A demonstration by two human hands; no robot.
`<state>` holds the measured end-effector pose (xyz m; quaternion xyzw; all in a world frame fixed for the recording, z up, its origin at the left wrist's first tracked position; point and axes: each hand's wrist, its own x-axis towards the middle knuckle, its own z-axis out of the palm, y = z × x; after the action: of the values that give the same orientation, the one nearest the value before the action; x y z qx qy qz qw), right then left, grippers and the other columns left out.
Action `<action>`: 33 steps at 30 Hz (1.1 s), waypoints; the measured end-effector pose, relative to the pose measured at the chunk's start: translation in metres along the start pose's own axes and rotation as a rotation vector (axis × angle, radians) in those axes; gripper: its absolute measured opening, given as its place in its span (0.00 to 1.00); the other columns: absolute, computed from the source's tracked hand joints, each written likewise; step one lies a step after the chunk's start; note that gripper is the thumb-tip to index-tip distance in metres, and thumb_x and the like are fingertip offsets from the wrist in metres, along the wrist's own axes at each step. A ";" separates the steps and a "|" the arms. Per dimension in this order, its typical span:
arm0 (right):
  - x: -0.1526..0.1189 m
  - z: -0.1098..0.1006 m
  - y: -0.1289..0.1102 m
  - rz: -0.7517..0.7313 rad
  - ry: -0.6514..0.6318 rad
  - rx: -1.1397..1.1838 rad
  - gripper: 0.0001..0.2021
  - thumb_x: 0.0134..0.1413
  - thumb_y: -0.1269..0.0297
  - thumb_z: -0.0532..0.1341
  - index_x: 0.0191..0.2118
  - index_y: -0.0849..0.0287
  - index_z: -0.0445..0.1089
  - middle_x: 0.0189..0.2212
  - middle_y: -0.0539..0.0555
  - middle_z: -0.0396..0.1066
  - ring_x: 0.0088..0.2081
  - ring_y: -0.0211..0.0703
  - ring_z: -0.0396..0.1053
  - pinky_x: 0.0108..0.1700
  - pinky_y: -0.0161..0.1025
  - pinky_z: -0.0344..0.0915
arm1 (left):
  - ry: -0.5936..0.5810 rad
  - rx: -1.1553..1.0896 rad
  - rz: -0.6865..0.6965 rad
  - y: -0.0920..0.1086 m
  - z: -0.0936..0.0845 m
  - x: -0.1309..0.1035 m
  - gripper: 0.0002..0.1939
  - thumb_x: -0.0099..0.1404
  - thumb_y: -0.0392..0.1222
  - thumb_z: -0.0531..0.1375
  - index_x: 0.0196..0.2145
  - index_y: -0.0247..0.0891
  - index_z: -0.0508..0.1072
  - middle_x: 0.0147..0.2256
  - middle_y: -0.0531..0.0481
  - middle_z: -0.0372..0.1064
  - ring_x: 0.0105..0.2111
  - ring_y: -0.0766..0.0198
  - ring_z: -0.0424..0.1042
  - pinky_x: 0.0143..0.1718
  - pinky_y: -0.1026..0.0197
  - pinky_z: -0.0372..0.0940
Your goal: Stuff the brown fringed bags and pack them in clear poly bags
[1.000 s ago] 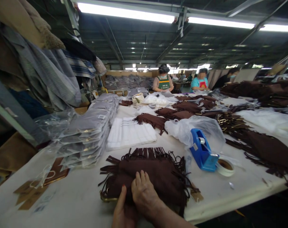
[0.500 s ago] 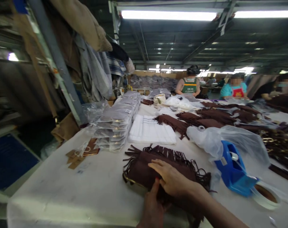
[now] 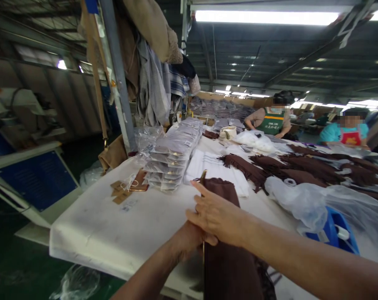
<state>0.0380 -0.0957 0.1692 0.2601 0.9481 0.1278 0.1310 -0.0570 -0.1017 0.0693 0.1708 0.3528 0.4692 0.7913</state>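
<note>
Since the earlier frames, the brown fringed bag (image 3: 229, 266) has turned from lying broadside to standing lengthways, its gold-coloured frame (image 3: 203, 266) running from 6 to 12 o'clock, and the view has swung left. The bag is at the near part of the white-covered table (image 3: 83, 216), its far end overlapping the folded white cloth (image 3: 204, 164) at 12 o'clock in the view. The left hand (image 3: 189, 239) is closed around the frame's edge; the right hand (image 3: 218, 214) crosses just above it, fingers bent over the frame and index finger extended towards 11 o'clock. The hands overlap, so their exact grip, probably a pinch on the frame, is partly hidden. From them, a stack of bagged grey goods (image 3: 173, 154) stands at 11 o'clock, and card tags (image 3: 118, 191) lie beside a brown piece (image 3: 140, 181) at 10. A blue tape dispenser (image 3: 329, 229), partly under clear plastic (image 3: 297, 204), sits at 3. A person in a green apron (image 3: 272, 122) is at 1 o'clock, another in a red apron (image 3: 350, 136) at 2.
</note>
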 end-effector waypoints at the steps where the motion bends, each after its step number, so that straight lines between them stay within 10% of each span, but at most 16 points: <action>1: 0.002 -0.008 0.008 0.072 -0.087 0.019 0.16 0.51 0.68 0.60 0.46 0.70 0.68 0.36 0.61 0.73 0.48 0.52 0.66 0.61 0.53 0.42 | -0.093 0.159 -0.021 0.016 0.003 0.001 0.18 0.37 0.17 0.61 0.28 0.30 0.74 0.21 0.52 0.68 0.22 0.61 0.66 0.22 0.65 0.60; 6: -0.019 -0.021 0.050 0.300 -0.362 0.143 0.08 0.46 0.64 0.64 0.34 0.60 0.75 0.32 0.57 0.75 0.38 0.51 0.71 0.35 0.39 0.61 | -0.515 1.030 -0.012 0.073 0.002 -0.005 0.06 0.41 0.32 0.64 0.22 0.31 0.72 0.18 0.59 0.60 0.19 0.71 0.56 0.19 0.68 0.47; 13: -0.090 0.022 0.061 0.536 -0.244 0.410 0.05 0.48 0.63 0.63 0.26 0.58 0.71 0.29 0.50 0.71 0.33 0.43 0.69 0.32 0.35 0.54 | -0.452 1.950 0.136 0.090 -0.014 -0.007 0.07 0.43 0.39 0.68 0.21 0.37 0.73 0.15 0.60 0.55 0.20 0.68 0.59 0.19 0.67 0.47; 22: -0.150 0.025 0.059 0.684 -0.125 0.572 0.06 0.42 0.75 0.58 0.28 0.58 0.69 0.27 0.50 0.70 0.31 0.40 0.67 0.32 0.34 0.57 | -0.477 2.322 0.552 0.128 0.063 0.000 0.04 0.45 0.33 0.62 0.22 0.39 0.72 0.18 0.58 0.60 0.22 0.66 0.64 0.21 0.66 0.49; 33: -0.173 0.028 0.080 0.674 0.219 0.113 0.13 0.49 0.81 0.51 0.29 0.60 0.69 0.28 0.53 0.70 0.33 0.41 0.66 0.37 0.36 0.60 | -0.299 2.723 1.160 0.136 0.090 0.020 0.10 0.59 0.26 0.52 0.33 0.35 0.70 0.32 0.44 0.70 0.34 0.55 0.71 0.34 0.57 0.60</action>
<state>0.2270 -0.1157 0.1992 0.5500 0.8229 0.1382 -0.0358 -0.0710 -0.0109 0.2052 0.9201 0.3119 0.0078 -0.2368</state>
